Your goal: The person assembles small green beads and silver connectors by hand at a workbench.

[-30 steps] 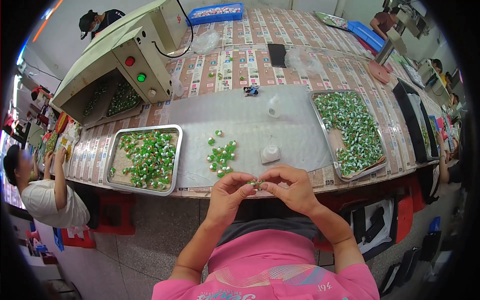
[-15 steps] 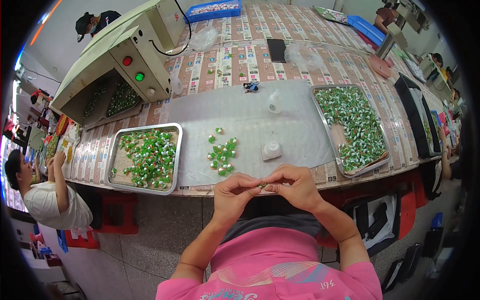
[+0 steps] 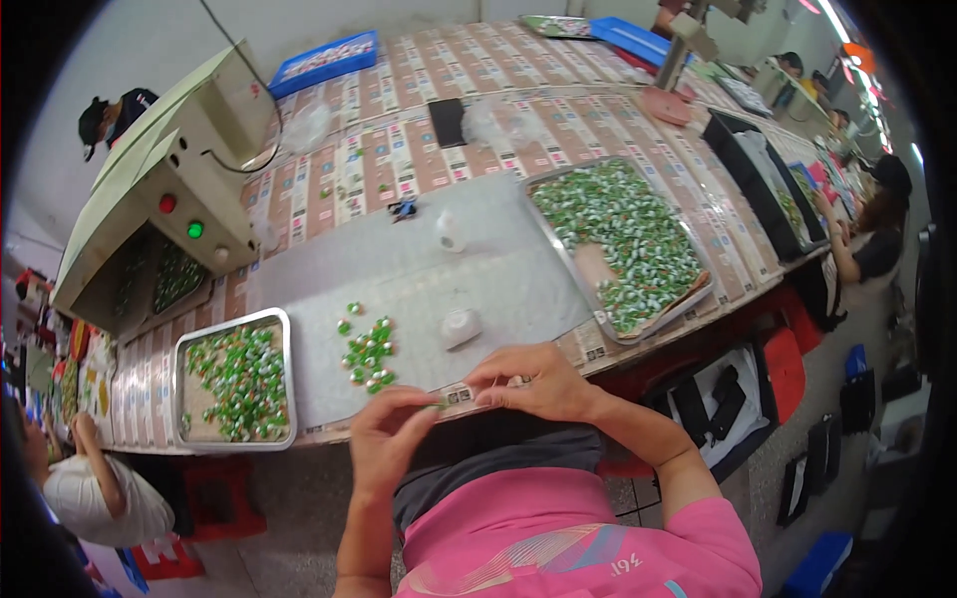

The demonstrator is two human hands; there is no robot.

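At the table's front edge, my left hand (image 3: 387, 439) pinches a small green piece (image 3: 440, 403) between thumb and forefinger. My right hand (image 3: 543, 384) faces it across a narrow gap, thumb and fingertips pinched around something too small to make out. Just beyond the left hand lies a loose cluster of green and white pieces with orange bits (image 3: 369, 354) on a grey mat (image 3: 399, 277). A small white container (image 3: 461, 327) stands beyond my right hand, and a white squeeze bottle (image 3: 450, 231) stands farther back.
On the left, a metal tray (image 3: 292, 389) holds similar pieces; another tray (image 3: 608, 331) on the right is fuller. A beige machine (image 3: 150, 189) with an open front stands at far left. A blue bin (image 3: 324, 66) sits behind. Co-workers (image 3: 110, 498) sit to either side.
My hands, together before at one small piece, have drawn apart and the left one has moved leftward. The whole view has turned, so the table appears shifted left and tilted.
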